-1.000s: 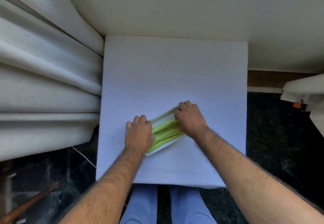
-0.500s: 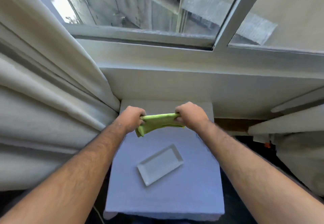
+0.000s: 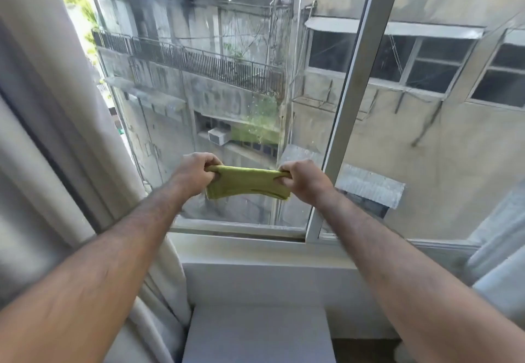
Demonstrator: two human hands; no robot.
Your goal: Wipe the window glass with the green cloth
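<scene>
The green cloth [image 3: 246, 182] is folded and stretched flat between both hands, held up in front of the lower part of the window glass [image 3: 216, 84]. My left hand [image 3: 193, 173] pinches its left end and my right hand [image 3: 302, 182] pinches its right end. Whether the cloth touches the glass I cannot tell. A faint greenish smear with speckles shows on the glass just above the cloth. A grey frame bar [image 3: 352, 98] splits the left pane from the right pane [image 3: 443, 124].
A pale curtain [image 3: 54, 141] hangs at the left, close to my left forearm. Below the window run the sill [image 3: 255, 244] and a white foam block [image 3: 255, 334]. More pale fabric [image 3: 502, 263] sits at the right edge.
Both hands lifted the cloth off the white tray on the foam block and raised it to the window. My view tilted up from the block to the glass; the tray is out of sight.
</scene>
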